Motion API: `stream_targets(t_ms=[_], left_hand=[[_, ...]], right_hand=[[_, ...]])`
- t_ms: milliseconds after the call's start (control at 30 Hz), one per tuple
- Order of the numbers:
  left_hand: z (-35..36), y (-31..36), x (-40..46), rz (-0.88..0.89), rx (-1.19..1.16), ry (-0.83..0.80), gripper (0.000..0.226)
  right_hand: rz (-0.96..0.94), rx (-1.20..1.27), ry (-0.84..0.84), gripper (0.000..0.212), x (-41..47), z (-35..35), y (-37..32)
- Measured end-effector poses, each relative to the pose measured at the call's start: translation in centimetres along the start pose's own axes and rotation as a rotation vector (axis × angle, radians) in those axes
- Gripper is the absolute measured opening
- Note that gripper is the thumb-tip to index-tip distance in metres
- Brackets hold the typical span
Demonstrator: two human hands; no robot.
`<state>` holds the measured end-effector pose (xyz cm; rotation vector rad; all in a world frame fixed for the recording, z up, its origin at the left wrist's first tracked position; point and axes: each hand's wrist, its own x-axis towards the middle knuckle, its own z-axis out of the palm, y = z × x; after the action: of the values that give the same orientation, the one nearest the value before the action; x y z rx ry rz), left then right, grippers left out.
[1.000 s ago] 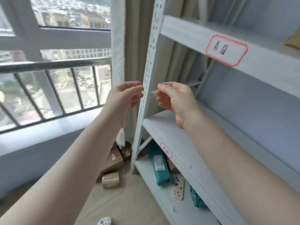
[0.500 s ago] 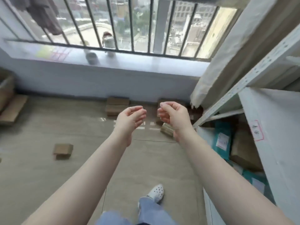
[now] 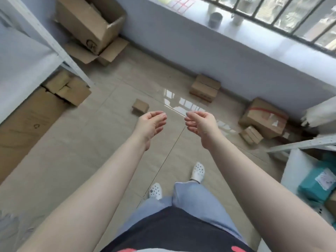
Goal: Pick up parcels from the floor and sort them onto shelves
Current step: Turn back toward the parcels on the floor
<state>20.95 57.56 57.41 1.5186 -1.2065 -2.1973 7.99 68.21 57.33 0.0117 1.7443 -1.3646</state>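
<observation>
My left hand (image 3: 151, 123) and my right hand (image 3: 199, 122) hang in front of me over the tiled floor, palms facing each other, fingers loosely curled and holding nothing. A small brown parcel (image 3: 140, 106) lies on the floor just beyond my left hand. A medium cardboard parcel (image 3: 205, 87) sits near the wall further back. To the right lie a taped carton (image 3: 264, 117) and a small box (image 3: 251, 134) beside it. A white shelf (image 3: 298, 160) at the right edge holds a teal parcel (image 3: 317, 184).
A second white rack (image 3: 45, 37) stands at the left with flattened cardboard (image 3: 27, 115) under it. A large open carton (image 3: 91, 24) lies in the far left corner. A low wall (image 3: 200, 44) with a windowsill and railings runs across the back. My feet in white clogs (image 3: 198, 171) stand below.
My view has swung left and down from the right shelf to the floor. Both hands stay raised and hold nothing, and the small brown parcel now lies just ahead of my left hand.
</observation>
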Motion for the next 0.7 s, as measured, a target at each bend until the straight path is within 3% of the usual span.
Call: stream_targets(t_ms=[267,700], left_hand=[[-8.4,2.0,2.9,-0.063,-0.155,0.131,0.008],[-10.5,13.8,15.2,-0.050,-0.146,0.240,0.011]], right_hand=[[0.071,-0.141,-0.102,0.006,4.4,8.6,-0.5],[0.112,-0.337,-0.242,0.009,18.6,17.2,-9.1]])
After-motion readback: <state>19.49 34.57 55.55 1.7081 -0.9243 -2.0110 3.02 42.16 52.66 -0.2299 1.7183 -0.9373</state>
